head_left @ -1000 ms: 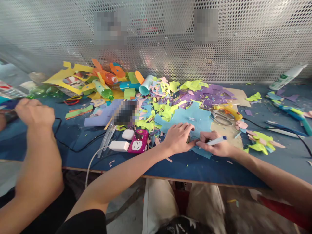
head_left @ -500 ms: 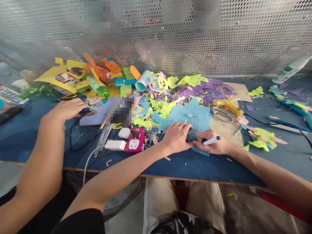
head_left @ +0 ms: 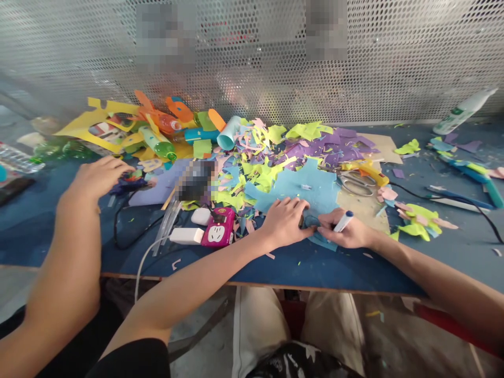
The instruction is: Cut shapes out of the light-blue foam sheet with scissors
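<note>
My left hand (head_left: 285, 223) is curved over the light blue paper (head_left: 315, 181) near the table's front edge. A dark bit shows between its thumb and fingers, mostly hidden by the hand. Close to its thumb, my right hand (head_left: 348, 230) grips a white marker (head_left: 343, 221) with a blue end, which points up to the right; its tip is hidden. Curved lines are faintly visible on the paper between the two hands. Farther up the sheet lies a small whitish cap-like piece (head_left: 306, 187).
Scissors (head_left: 357, 184) and a yellow glue gun (head_left: 372, 172) with a black cord lie right of the paper. Scraps (head_left: 260, 173) pile up behind. A magenta power adapter (head_left: 218, 228) stands left of my forearm. Another person's hand (head_left: 100, 176) reaches in at the left.
The marker has turned more upright in my right hand, and that hand has shifted a little. My left hand stays in place. The other person's hand has moved slightly left.
</note>
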`<state>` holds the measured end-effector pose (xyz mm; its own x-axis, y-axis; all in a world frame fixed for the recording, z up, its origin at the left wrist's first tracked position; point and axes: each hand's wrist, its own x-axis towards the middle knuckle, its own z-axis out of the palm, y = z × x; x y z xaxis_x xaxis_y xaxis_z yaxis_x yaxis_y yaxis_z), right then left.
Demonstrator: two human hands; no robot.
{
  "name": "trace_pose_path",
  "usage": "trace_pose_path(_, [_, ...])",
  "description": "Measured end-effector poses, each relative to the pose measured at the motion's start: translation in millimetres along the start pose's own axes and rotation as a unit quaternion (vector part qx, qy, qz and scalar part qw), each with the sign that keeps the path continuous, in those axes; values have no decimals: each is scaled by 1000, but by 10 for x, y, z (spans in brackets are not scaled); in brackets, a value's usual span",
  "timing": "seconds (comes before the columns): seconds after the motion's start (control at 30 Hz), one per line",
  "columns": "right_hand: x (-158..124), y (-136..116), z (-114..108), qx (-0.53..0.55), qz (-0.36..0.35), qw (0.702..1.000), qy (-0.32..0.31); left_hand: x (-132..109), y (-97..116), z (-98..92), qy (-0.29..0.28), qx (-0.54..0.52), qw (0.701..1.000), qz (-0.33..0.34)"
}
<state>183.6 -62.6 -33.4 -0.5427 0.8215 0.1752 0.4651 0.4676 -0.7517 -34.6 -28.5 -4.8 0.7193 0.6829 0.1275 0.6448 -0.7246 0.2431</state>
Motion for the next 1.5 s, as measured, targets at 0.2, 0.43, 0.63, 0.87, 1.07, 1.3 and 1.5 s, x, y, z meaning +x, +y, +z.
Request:
trace_pose_path(0.2, [-110,-169,-179,56,87,970,221,-20,-2,-77,23,6,997,78])
trace_pose_path(0.43, [-463,-132,-38,79,172,941,281,-32,43,-75,3,9,968,251])
trace_pose_path(0.63, [-523,-42,65,4,182,940,290,-24,39,-25,-12,3,961,275])
trace_pose_path(0.87, [-512,-9,82,-82,189,937,281,-4,44,-16,-32,-12,965,259])
trace_pose_path(1.07, [-519,-11,65,-100,167,946,258,2,59,-46,-53,-18,969,242])
trace_pose_path(1.3, [-537,-30,61,-85,161,952,245,7,31,-20,-48,-24,967,250])
trace_pose_path(1.5, [-571,-22,93,-76,135,970,188,10,16,27,-30,-28,964,261])
